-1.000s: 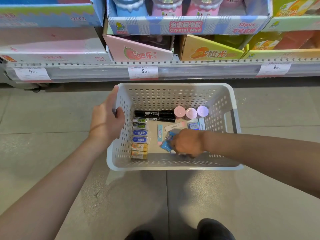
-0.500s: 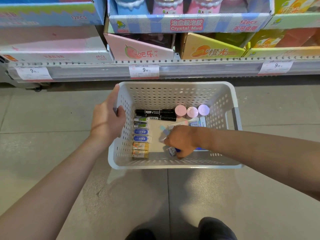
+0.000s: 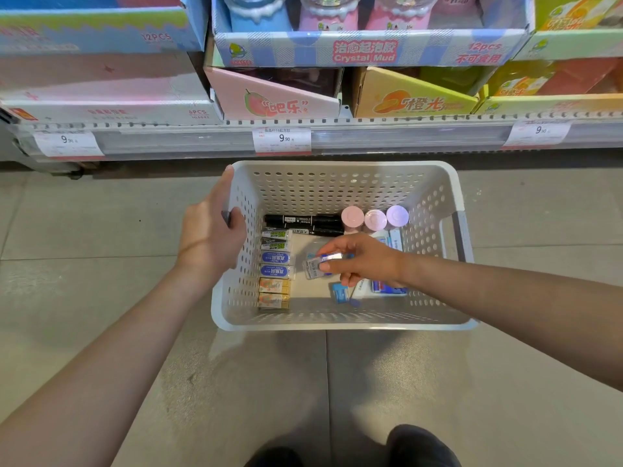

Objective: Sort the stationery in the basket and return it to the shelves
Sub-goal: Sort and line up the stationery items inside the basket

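Shop aisle, grey tiled floor (image 3: 84,264); low shelf (image 3: 371,139) across the top with price tags and display boxes, one marked "Crystal Mud" (image 3: 364,52).

White perforated basket (image 3: 337,183) held off the floor in front of you, below the shelf edge. Your left hand (image 3: 209,241) is clenched round the basket's left rim, thumb along the top edge, fingers curled inside.

Your right hand (image 3: 364,261) reaches in from the right and pinches a small clear packet with blue print (image 3: 315,266) between thumb and fingertips, lifted clear of the basket bottom, roughly mid-basket.

Contents on the bottom: a column of small eraser packs (image 3: 274,267) along the left wall, green, blue, then orange. Two black markers (image 3: 303,224) lie crosswise near the far wall. Beside them, three round caps (image 3: 374,219), two pink and one lilac, stand in a row. Blue-and-white items (image 3: 344,293) sit under your right wrist, partly hidden; cannot tell what they are.

Your dark shoes (image 3: 421,446) show at the bottom edge.
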A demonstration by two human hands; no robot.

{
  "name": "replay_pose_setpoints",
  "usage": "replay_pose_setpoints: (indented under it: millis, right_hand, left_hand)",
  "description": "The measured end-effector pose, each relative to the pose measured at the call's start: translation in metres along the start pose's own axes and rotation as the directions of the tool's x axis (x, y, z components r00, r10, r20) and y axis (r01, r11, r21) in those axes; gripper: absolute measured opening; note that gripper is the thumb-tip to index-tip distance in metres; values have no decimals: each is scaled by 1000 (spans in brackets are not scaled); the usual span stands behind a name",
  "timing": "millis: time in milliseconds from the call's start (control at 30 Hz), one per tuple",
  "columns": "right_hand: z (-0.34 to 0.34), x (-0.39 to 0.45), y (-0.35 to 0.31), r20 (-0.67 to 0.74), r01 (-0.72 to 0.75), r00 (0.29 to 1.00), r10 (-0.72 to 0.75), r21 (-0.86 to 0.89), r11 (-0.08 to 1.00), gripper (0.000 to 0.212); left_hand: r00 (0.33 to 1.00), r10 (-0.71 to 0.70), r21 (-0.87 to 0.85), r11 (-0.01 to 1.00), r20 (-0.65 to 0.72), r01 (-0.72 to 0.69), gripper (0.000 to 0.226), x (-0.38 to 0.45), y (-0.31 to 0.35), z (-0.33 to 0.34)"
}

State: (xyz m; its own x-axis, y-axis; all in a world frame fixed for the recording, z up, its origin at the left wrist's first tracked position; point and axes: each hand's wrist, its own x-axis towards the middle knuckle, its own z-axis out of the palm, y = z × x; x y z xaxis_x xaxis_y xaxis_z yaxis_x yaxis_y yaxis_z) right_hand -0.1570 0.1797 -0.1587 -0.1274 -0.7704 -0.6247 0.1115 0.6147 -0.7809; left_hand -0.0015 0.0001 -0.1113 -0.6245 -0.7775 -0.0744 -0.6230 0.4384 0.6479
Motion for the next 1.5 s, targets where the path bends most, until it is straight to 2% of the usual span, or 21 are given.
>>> replay_pose_setpoints:
  millis: [167,233,333,433,500,567,633,700,733,867,1033,1233,1300,1433,1500]
  right_hand:
    - [5,9,-2,26,-139,990,137,290,947,14]
    - [9,12,-1,22,-163,986,163,291,943,20]
    - [14,15,3,14,-163,986,164,240,957,13]
    - [17,17,6,2,-172,984,176,236,957,30]
    - [19,18,7,-12,-169,984,177,242,956,34]
    - [20,20,7,-34,-162,985,171,181,970,31]
    - [23,22,8,-98,-150,985,145,-46,988,30]
    - [28,26,10,-137,-131,987,84,-382,915,27]
    - [32,28,11,-136,-125,989,66,-497,859,26]
    - [45,34,15,-130,-121,991,40,-701,703,24]
    - [51,38,13,-21,-41,999,44,-856,515,33]
    - [54,40,10,27,19,1000,15,-916,400,37]
    - [51,40,9,53,34,998,36,-913,407,34]
    - [31,33,-5,151,70,983,103,-830,553,27]
    - [11,27,-13,151,64,982,111,-825,562,25]
  left_hand:
    - [1000,-1,-2,1000,-8,0,61,1,-2,1]
    - [1000,1,-2,1000,-12,-1,60,1,-1,1]
    - [1000,2,-7,1000,-15,-2,60,1,-1,1]
    - [1000,4,-18,1000,-13,-5,60,1,-2,0]
    - [1000,5,-22,1000,-14,-6,60,1,-2,0]
    - [1000,3,-20,1000,-18,-3,60,1,-3,1]
    - [1000,0,-24,1000,-20,0,60,1,-3,1]
    - [1000,-8,-29,1000,-17,8,60,1,-2,1]
    - [1000,-9,-24,1000,-16,8,60,1,-2,1]
    - [1000,-2,-9,1000,-15,1,60,2,-2,1]
    - [1000,6,-17,1000,-7,-6,61,1,-2,0]
    - [1000,-3,-17,1000,-9,2,60,1,-2,1]
    - [1000,-7,-10,1000,-6,7,60,1,-1,0]
    - [1000,-13,-8,1000,0,13,60,1,-1,0]
    - [1000,-14,-16,1000,4,14,60,1,-1,1]
